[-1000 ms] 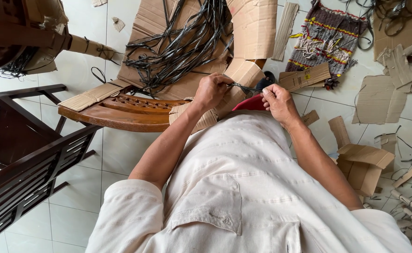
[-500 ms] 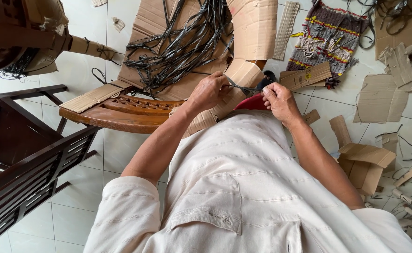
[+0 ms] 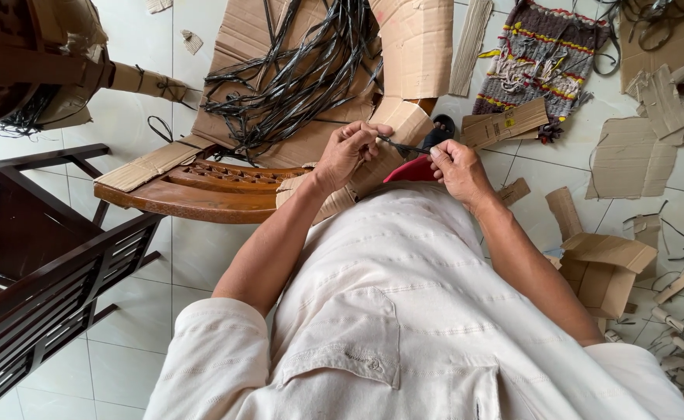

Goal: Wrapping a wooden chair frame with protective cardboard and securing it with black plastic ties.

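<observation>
Head view: dark strap stretched level between left hand and right hand, both pinched shut on its ends

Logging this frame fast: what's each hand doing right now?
Left hand: closed, pinching one end of the thin dark strap.
Right hand: closed on the strap's other end.

Bare floor tiles lie open left of the cardboard sheet, and again below the curved wooden piece. A dark chair blocks the lower left. Ahead of the left hand and right hand, tangled black straps and a cardboard roll crowd the way. Cardboard scraps and a woven mat clutter the right.
</observation>
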